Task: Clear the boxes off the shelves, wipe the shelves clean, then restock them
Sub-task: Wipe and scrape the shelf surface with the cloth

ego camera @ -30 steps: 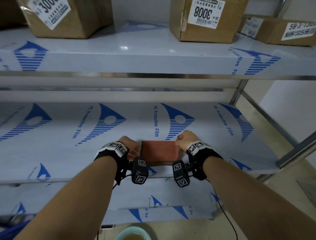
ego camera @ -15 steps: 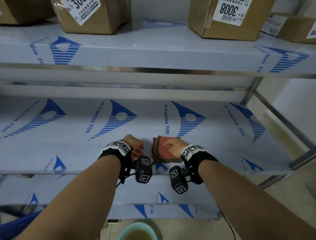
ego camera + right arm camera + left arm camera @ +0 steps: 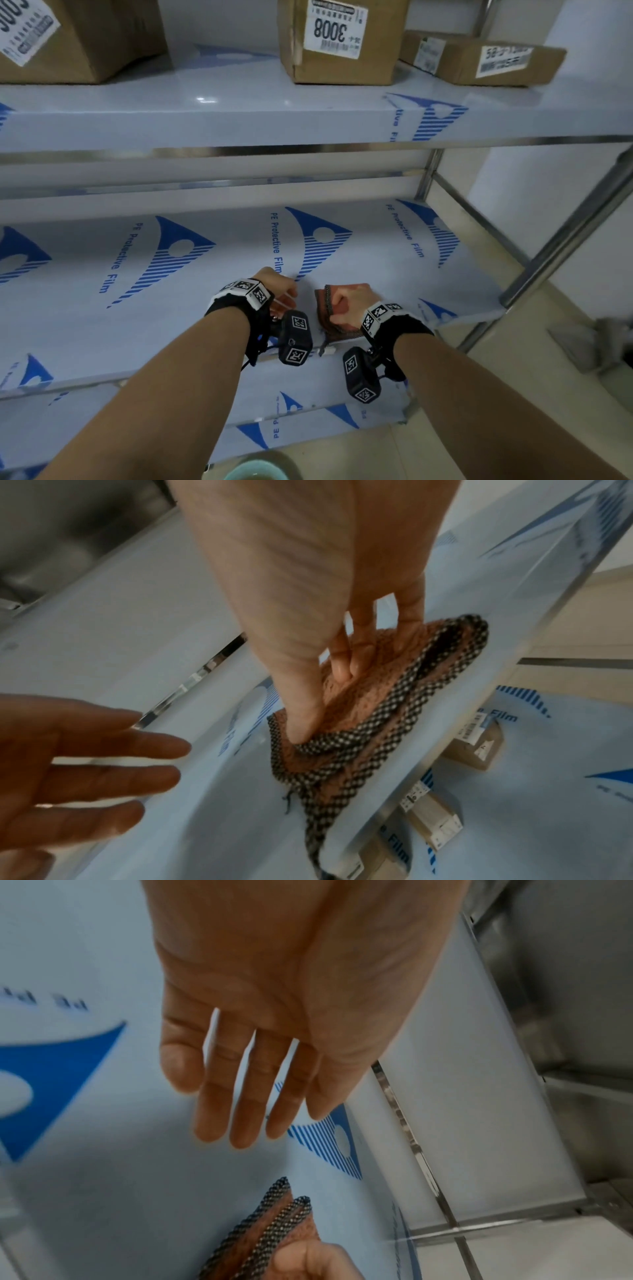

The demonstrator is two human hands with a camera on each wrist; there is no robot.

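Observation:
A folded pink-brown cloth (image 3: 325,315) with a black-and-white woven edge lies near the front of the middle shelf (image 3: 137,308), which is covered in blue-printed protective film. My right hand (image 3: 349,303) grips the cloth (image 3: 359,702) between thumb and fingers, folded over on itself. My left hand (image 3: 281,291) hovers just left of it, fingers straight and holding nothing; in the left wrist view the left hand (image 3: 246,1102) is above the film, with the cloth (image 3: 267,1229) below it. Cardboard boxes (image 3: 342,41) with white labels stand on the upper shelf (image 3: 239,116).
More boxes (image 3: 486,58) sit at the upper shelf's right end, another (image 3: 68,37) at its left. Steel uprights (image 3: 565,233) frame the right side. A lower shelf (image 3: 308,404) holds small boxes (image 3: 476,739). A teal basin (image 3: 257,472) stands on the floor.
The cloth lay flat under both hands; the right hand has folded and gathered it up. The left hand has let go and opened beside it. The head view shifted left and down.

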